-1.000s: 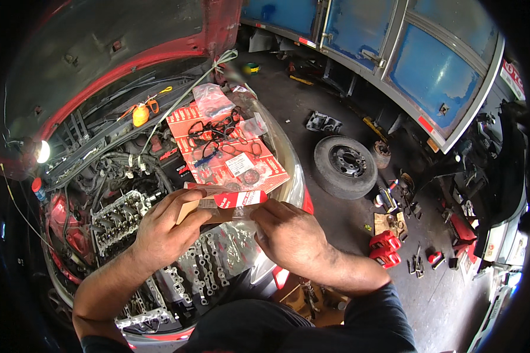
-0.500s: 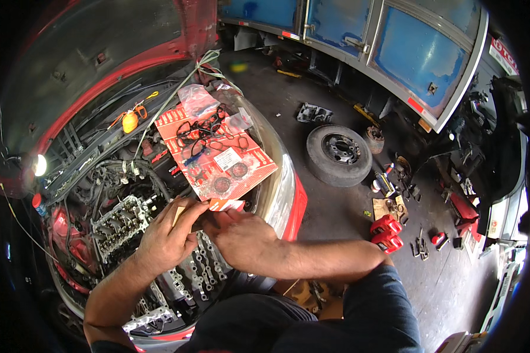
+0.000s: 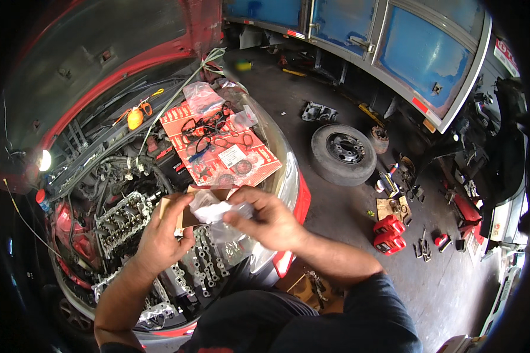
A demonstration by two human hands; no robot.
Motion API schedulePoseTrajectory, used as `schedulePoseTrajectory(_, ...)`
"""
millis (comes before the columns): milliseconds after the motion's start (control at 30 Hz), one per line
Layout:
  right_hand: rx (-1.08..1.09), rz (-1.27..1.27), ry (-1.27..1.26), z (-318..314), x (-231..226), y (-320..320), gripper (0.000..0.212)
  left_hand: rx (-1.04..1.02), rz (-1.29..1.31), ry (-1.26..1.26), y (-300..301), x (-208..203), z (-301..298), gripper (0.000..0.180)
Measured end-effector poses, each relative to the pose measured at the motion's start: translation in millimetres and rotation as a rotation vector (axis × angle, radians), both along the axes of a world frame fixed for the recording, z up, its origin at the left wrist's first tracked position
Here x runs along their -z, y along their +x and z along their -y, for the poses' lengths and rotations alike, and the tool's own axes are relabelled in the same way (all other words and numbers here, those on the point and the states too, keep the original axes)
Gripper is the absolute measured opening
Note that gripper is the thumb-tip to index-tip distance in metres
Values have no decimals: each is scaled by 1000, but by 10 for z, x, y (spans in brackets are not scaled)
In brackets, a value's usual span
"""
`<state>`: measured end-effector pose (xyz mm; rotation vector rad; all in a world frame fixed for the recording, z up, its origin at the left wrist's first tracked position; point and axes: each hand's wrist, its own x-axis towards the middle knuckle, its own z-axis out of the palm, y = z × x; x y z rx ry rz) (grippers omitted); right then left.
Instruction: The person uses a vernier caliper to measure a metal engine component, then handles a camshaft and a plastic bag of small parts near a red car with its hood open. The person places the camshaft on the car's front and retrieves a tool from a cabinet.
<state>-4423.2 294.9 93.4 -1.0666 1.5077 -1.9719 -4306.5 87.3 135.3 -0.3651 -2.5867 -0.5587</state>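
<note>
Clear plastic bag, pinched between thumb and fingers of the right hand; brown cardboard box, gripped in the left hand; red gasket packet, lying beyond.

- Crumpled translucent plastic bag between left hand and right hand
- Flat red-and-white sheet beyond both hands
- Round black wheel right of sheet, on grey floor

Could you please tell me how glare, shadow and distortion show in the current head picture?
Head view: the lamp glares at left; the plastic at the right hand looks washed out. Same head view: the hood underside lies dark, the blue panels' lower edge bends, and black surrounds the fisheye image.
</note>
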Motion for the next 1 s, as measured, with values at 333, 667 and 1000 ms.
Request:
schedulePoseTrajectory(333,-42,398,-54,-190,17,-194,23,66,9,136,-19,-116,-170,67)
schedulePoseTrajectory(667,409,-718,132,-108,-38,30,25,13,-100,375,-183,218,-447,48)
schedulePoseTrajectory(1000,349,-647,201,-114,-48,140,47,122,43,771,-142,472,-369,58)
